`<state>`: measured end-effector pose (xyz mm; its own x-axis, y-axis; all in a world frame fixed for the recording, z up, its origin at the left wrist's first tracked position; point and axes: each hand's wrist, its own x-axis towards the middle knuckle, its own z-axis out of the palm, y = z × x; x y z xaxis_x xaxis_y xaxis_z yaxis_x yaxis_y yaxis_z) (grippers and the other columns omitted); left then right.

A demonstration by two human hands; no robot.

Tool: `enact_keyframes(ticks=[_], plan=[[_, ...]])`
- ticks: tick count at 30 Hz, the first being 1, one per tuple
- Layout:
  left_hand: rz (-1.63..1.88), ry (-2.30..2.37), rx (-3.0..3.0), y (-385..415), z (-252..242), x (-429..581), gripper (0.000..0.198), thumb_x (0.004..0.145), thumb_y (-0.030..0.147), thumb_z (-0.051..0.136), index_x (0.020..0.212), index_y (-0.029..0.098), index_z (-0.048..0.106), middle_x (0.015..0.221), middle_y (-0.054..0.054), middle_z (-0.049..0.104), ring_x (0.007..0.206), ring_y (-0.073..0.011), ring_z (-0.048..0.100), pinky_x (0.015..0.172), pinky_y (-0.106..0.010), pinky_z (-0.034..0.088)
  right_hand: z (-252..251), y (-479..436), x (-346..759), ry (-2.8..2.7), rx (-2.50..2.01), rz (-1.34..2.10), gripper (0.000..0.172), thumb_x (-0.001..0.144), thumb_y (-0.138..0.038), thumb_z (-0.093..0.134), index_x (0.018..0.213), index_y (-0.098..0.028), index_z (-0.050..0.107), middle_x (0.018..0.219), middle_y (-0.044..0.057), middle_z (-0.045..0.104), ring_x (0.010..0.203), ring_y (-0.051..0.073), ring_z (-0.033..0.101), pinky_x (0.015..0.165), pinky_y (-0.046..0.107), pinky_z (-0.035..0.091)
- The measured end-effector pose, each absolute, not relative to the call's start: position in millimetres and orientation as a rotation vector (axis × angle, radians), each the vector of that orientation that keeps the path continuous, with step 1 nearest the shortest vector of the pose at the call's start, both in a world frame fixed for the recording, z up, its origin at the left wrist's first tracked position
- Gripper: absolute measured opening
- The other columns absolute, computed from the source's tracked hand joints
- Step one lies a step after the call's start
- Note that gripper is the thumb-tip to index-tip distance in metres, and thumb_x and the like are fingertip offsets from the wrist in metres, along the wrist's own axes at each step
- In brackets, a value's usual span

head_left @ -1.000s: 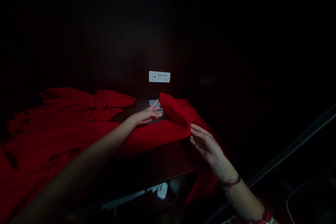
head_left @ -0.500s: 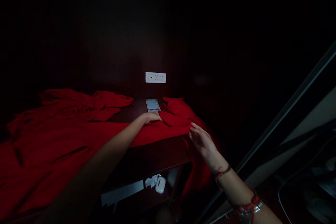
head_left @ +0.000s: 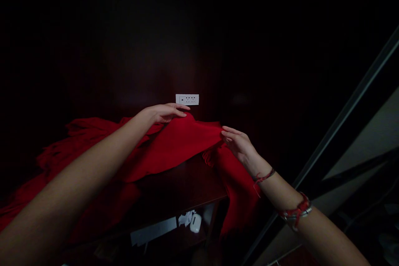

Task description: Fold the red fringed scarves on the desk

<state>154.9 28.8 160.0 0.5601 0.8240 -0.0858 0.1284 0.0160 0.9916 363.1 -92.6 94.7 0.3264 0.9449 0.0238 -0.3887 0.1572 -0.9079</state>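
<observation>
A large red cloth (head_left: 174, 145) is spread over a bed at the left and draped across a dark wooden bedside table (head_left: 187, 185). My left hand (head_left: 163, 113) is closed on the cloth's top edge and holds it raised just below a white wall socket (head_left: 187, 99). My right hand (head_left: 237, 143) pinches the cloth's right edge, and the rest of the fabric hangs down past the table's right side. The raised cloth hides the back of the table top.
The room is very dark, with a dark wall panel behind. Under the table top, a lower shelf holds a white paper strip (head_left: 153, 231), crumpled paper (head_left: 186, 218) and a small white case (head_left: 195, 223). A slanted dark frame (head_left: 336, 133) runs along the right.
Both hands have lifted the red cloth from the table top up toward the wall socket. The phone that lay at the back of the table is now covered from view.
</observation>
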Motion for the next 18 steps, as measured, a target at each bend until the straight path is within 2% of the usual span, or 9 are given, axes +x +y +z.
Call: enact_keyframes(ticks=[3,6,9,12,18], plan=[[0.717,0.823,1.494,30,177,155,0.044,0.063,0.000,0.053,0.102,0.019,0.054,0.086,-0.006,0.061,0.071,-0.0153,0.058,0.062,-0.028,0.047,118,-89,356,-0.726,-1.037,1.075,0.031,0.056,0.001,0.053,0.083,-0.014,0.054,0.054,-0.002,0.055,0.049,0.007,0.052,0.053,0.021,0.044],[0.869,0.814,1.477,35,193,149,0.035,0.067,0.001,0.050,0.099,0.016,0.056,0.088,-0.006,0.060,0.076,-0.0153,0.056,0.066,-0.026,0.046,140,-82,345,-0.779,-1.068,1.081,0.032,0.058,0.004,0.048,0.085,-0.014,0.052,0.051,-0.004,0.051,0.047,0.007,0.051,0.051,0.022,0.044],[1.130,0.809,1.435,38,209,134,0.027,0.074,0.007,0.047,0.097,0.015,0.056,0.086,-0.005,0.059,0.081,-0.0144,0.054,0.069,-0.025,0.045,166,-71,326,-0.871,-1.015,1.126,0.028,0.059,0.005,0.045,0.079,-0.013,0.052,0.050,-0.005,0.049,0.045,0.005,0.048,0.052,0.021,0.044],[1.344,0.785,1.466,34,226,110,0.029,0.077,0.007,0.044,0.105,0.013,0.050,0.082,-0.001,0.058,0.083,-0.0106,0.051,0.073,-0.022,0.042,196,-64,302,-0.926,-0.974,1.127,0.023,0.060,0.007,0.044,0.071,-0.013,0.050,0.049,-0.006,0.046,0.045,0.004,0.047,0.051,0.019,0.043],[1.326,0.870,1.595,18,245,73,0.040,0.074,-0.002,0.042,0.112,0.011,0.043,0.084,0.000,0.056,0.084,-0.0091,0.050,0.074,-0.022,0.039,225,-62,278,-1.132,-1.133,1.091,0.021,0.059,0.008,0.041,0.054,-0.011,0.048,0.045,-0.004,0.043,0.046,0.004,0.045,0.046,0.018,0.041]])
